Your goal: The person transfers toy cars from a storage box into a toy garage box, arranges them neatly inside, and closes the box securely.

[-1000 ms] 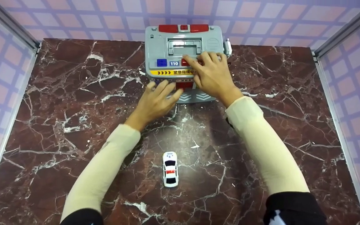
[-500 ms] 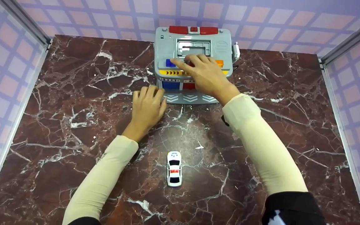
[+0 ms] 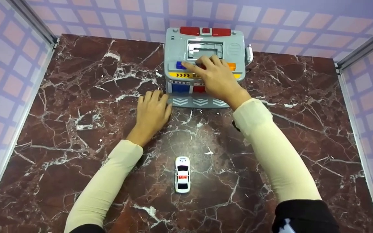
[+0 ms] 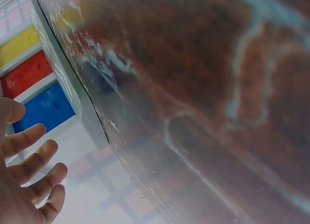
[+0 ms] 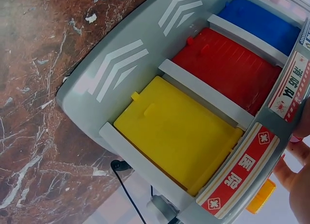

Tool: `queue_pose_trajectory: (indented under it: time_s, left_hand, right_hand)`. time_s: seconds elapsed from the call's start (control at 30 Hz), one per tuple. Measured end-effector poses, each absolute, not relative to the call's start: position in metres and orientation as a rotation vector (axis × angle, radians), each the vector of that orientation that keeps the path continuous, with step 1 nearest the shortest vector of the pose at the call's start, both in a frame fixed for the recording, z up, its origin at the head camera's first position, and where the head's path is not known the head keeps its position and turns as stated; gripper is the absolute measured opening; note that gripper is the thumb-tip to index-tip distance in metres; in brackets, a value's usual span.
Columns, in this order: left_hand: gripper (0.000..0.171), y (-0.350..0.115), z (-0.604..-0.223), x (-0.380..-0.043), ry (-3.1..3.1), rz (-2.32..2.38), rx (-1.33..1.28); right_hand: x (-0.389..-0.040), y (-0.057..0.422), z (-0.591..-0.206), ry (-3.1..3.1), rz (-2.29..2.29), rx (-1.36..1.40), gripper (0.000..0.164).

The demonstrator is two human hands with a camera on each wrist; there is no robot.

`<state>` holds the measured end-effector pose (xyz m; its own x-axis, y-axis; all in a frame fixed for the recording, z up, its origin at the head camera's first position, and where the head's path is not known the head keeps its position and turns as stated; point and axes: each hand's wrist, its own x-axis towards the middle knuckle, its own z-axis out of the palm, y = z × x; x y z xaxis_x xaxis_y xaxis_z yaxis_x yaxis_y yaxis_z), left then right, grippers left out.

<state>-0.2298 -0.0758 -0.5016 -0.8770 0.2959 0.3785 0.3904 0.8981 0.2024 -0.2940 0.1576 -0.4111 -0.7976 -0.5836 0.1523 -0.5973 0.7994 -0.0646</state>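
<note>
A grey toy garage stands at the back of the table. My right hand lies over its top, one finger stretched left onto the blue button; its other fingers are bent and the red button is mostly covered. An orange button shows beyond the hand. In the right wrist view the yellow door, red door and blue door all fill their bays. My left hand is beside the garage's front left corner, fingers loosely bent and holding nothing.
A white toy police car sits on the marbled table, nearer to me. A white handset hangs at the garage's right side, and a black cord shows there. Checked walls enclose the back and sides.
My left hand has gone from the front of the doors to the left of the garage. My right hand's finger has shifted left from the red button to the blue one.
</note>
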Motion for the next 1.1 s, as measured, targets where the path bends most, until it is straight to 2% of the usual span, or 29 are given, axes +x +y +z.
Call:
queue_pose_trajectory:
  time_s: [0.67,0.9,1.1]
  left_hand:
    - [0.020,-0.077,-0.505,-0.227,-2.604,-0.371,-0.505]
    - [0.024,-0.078,-0.496,-0.216,-2.659,-0.356,-0.474]
    - [0.035,-0.078,-0.485,-0.187,-2.802,-0.318,-0.423]
  right_hand:
    - [-0.292,0.156,-0.414,-2.884,0.150,0.900,0.073]
    - [-0.293,0.158,-0.418,-2.859,0.106,0.927,0.067]
    - [-0.293,0.157,-0.416,-2.867,0.109,0.914,0.069]
